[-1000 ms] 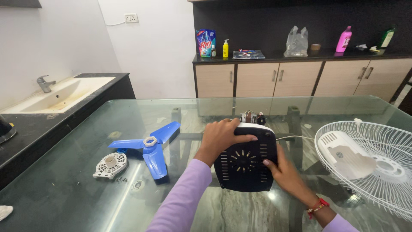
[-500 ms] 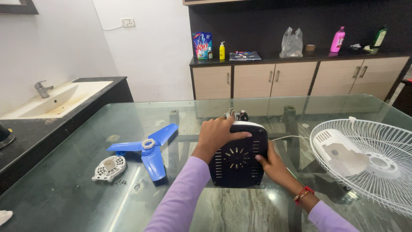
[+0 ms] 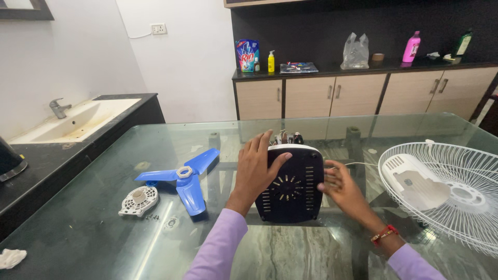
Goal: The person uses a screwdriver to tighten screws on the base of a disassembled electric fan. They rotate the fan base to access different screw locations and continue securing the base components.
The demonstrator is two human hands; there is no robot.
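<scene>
A dark fan motor housing (image 3: 294, 186) with vent slots and a white top stands upright on the glass table (image 3: 104, 233). Wires and small parts stick up behind its top. My left hand (image 3: 255, 168) lies flat over its upper left corner, fingers spread across the face. My right hand (image 3: 340, 186) touches its right edge with fingers loosely curled. A red thread band is on my right wrist. A blue three-blade fan propeller (image 3: 181, 176) lies to the left, with a small white round vented cap (image 3: 138, 200) beside it.
A white wire fan guard (image 3: 446, 186) with a white cover piece lies at the right of the table. A sink counter (image 3: 72, 122) runs along the left. Cabinets (image 3: 358, 93) with bottles, a bag and a packet stand behind. Small screws lie near the white cap.
The view has shifted slightly. My right hand has slid from lower on the housing's right side up to its right edge. The left hand stays on top of the housing.
</scene>
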